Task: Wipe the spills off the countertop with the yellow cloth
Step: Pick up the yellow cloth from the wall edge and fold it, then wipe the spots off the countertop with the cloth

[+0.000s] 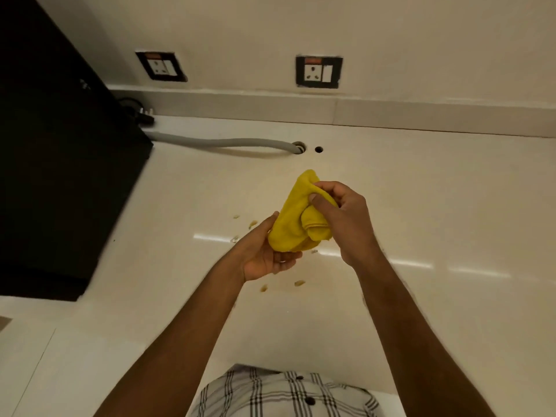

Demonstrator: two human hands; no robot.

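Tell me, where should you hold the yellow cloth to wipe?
Judging by its bunched shape, grip the yellow cloth from above around the thick folded wad, as the right hand does, leaving the flat lower part free to press on the spills.

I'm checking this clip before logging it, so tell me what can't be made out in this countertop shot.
- Countertop under the yellow cloth and both hands: any spill there is hidden, head view.
- Left hand grip: fingers covered by the cloth.
- Black appliance: cut off by the left edge.
- Socket markings: too small to read.
- Spill bits: too small to identify.
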